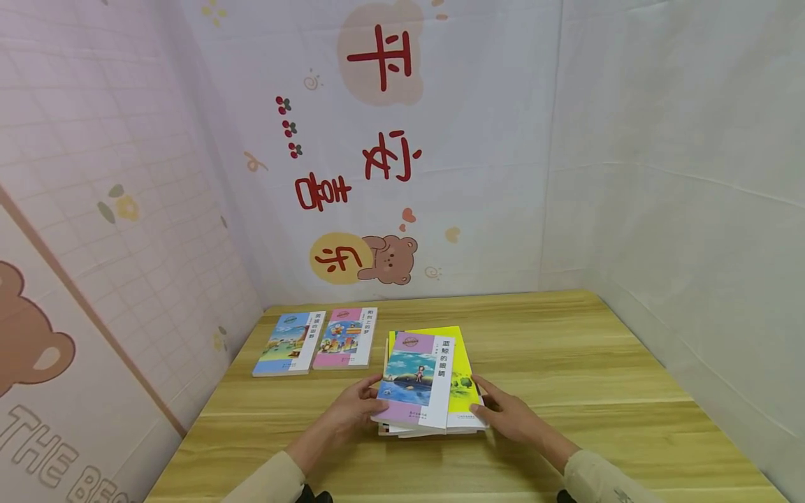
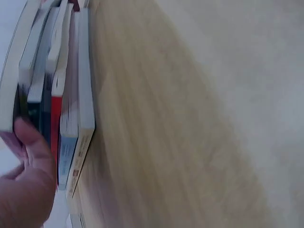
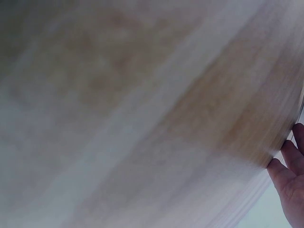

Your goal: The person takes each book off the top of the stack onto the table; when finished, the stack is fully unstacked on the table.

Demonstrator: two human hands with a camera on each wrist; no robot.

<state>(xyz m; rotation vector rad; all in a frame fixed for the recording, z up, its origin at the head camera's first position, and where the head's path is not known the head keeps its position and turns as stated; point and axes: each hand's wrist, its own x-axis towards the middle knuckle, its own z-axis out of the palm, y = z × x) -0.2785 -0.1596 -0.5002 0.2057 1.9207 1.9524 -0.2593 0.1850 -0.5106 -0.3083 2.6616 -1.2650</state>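
Observation:
A pile of paperback books (image 2: 85,85) stands near the middle of the table. On top, a pink-and-blue book (image 1: 409,377) lies slightly askew over a yellow-covered book (image 1: 464,356). My left hand (image 1: 355,405) grips the top book at its left edge, the thumb by the front corner. In the left wrist view that thumb presses against the book's edge, beside the spines of several stacked books. At the pile's right side my right hand (image 1: 511,413) touches the yellow book with extended fingers; its fingertips (image 3: 287,147) show at the right wrist view's edge.
Two more paperbacks lie flat at the back left: a blue one (image 1: 289,344) and a pink one (image 1: 345,339). The wooden table (image 1: 566,363) meets a printed cloth backdrop (image 1: 478,175) behind and at both sides.

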